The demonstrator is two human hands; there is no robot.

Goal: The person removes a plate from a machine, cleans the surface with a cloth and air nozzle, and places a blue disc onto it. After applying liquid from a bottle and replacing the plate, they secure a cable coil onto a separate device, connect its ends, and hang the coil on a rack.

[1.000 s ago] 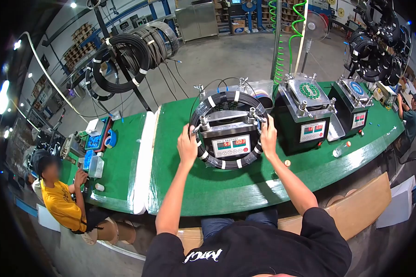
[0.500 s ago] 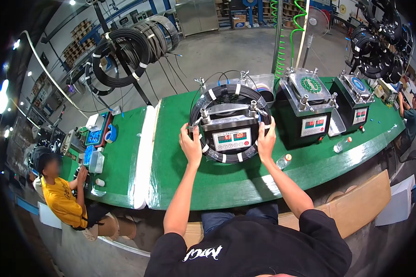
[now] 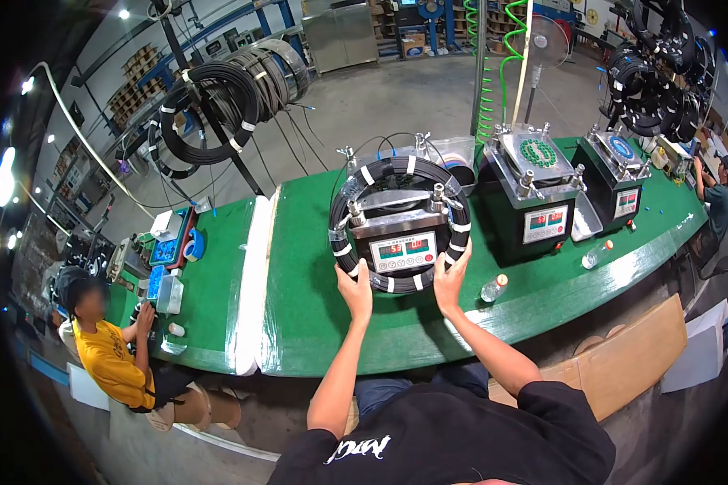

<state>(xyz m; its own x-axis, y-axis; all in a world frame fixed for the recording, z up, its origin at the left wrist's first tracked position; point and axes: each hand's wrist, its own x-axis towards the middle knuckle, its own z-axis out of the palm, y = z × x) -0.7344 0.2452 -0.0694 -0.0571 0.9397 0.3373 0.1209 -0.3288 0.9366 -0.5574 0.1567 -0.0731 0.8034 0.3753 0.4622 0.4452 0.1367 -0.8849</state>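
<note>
A black cable coil (image 3: pixel 349 257) with white bands stands around the front of a machine (image 3: pixel 403 252) with a red digital display. My left hand (image 3: pixel 354 289) grips the coil at its lower left, and my right hand (image 3: pixel 450 280) grips it at its lower right. Thin cables with blue connectors arch over the machine's top. Right of my right hand, a clear bottle (image 3: pixel 493 288) with an orange cap stands on the green table (image 3: pixel 315 323).
Two more machines (image 3: pixel 534 194) (image 3: pixel 619 174) stand to the right, with a clear tray (image 3: pixel 586 218) and a second bottle (image 3: pixel 597 255). A co-worker in yellow (image 3: pixel 105 356) sits at left near blue trays (image 3: pixel 166 246). More coils (image 3: pixel 210 109) hang behind.
Both hands have slid down the coil from its sides to its lower left and lower right. The coil stays around the machine's front. The near bottle, earlier hidden by my arm, is in full view.
</note>
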